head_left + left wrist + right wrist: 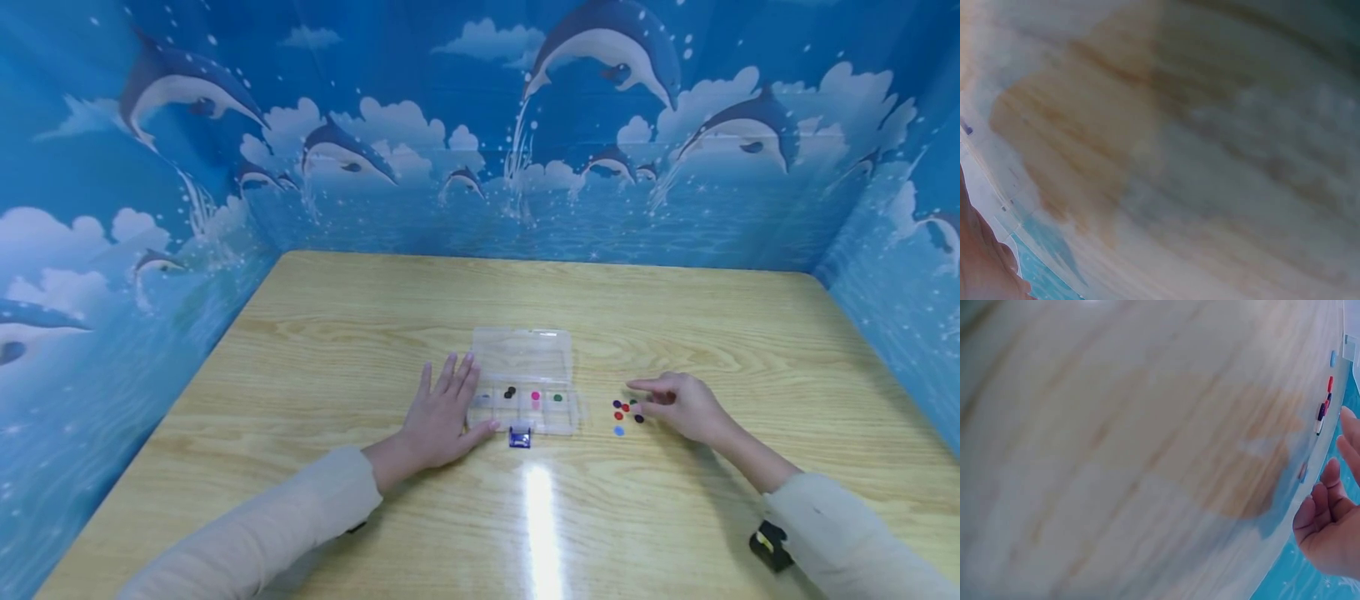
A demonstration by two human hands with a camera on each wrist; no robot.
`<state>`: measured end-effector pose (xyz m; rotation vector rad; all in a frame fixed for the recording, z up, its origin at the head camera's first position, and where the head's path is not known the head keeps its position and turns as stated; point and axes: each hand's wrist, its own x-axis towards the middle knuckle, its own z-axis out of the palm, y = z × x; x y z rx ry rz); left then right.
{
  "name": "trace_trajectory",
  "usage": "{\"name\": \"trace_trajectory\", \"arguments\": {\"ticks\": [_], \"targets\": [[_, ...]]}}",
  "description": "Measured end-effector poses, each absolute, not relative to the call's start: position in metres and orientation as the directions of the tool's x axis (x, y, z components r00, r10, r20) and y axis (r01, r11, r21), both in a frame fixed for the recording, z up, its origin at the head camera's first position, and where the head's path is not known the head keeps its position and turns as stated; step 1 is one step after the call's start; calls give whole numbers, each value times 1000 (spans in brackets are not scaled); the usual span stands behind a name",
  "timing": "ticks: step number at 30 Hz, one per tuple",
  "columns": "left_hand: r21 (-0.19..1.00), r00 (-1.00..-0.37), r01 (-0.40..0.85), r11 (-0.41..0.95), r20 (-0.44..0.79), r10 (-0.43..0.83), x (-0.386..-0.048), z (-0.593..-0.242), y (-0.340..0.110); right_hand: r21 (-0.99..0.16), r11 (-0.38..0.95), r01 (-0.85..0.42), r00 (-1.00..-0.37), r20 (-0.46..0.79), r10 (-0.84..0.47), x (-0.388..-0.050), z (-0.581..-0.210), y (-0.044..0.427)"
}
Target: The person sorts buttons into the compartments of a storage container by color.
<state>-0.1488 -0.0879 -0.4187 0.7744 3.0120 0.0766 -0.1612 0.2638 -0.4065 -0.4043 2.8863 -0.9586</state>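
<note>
Discs (618, 416), at least six of them, lie in a loose cluster on a wood-grain bench (390, 308), just right of a clear plastic box (555, 422): two red, one light blue, one green and two dark, with others possibly hidden by the fingers. Beside them is the right hand (686, 408), its grip parted, thumb and forefinger extended with a gap between them, the forefinger above the pile and the thumb close to its near side; the right wrist view shows the other fingers bent in toward the palm. The left hand (442, 417) lies along the left end of the box, its grip spread, fingertips at the edge of the lid (521, 354) and thumb over the front corner. The one lid is folded back on the far side. Four compartments show in a single row, holding from left a bluish piece (483, 397), two black discs (510, 392), a pink disc (535, 396) and a green disc (558, 397). One blue latch (520, 437) sits at the front edge, its pale marking too small to read. Two light sleeves (292, 517) reach in from below, a black device (770, 546) under the right one. Behind hangs a blue backdrop (420, 221) printed with at least ten dolphins and banks of white cloud.
</note>
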Motion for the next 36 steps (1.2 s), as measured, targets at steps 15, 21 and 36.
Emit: {"name": "trace_trajectory", "arguments": {"ticks": [15, 21, 36], "targets": [[43, -874, 484, 874, -18, 485, -148, -416, -88, -576, 793, -196, -967, -20, -254, -162, -408, 260], [48, -874, 485, 873, -16, 486, -148, -416, -88, -572, 795, -203, -965, -20, -261, -164, -408, 261], [61, -879, 473, 879, -38, 475, -147, -415, -87, -575, 793, -201, -967, -15, -255, -166, -408, 260]]}}
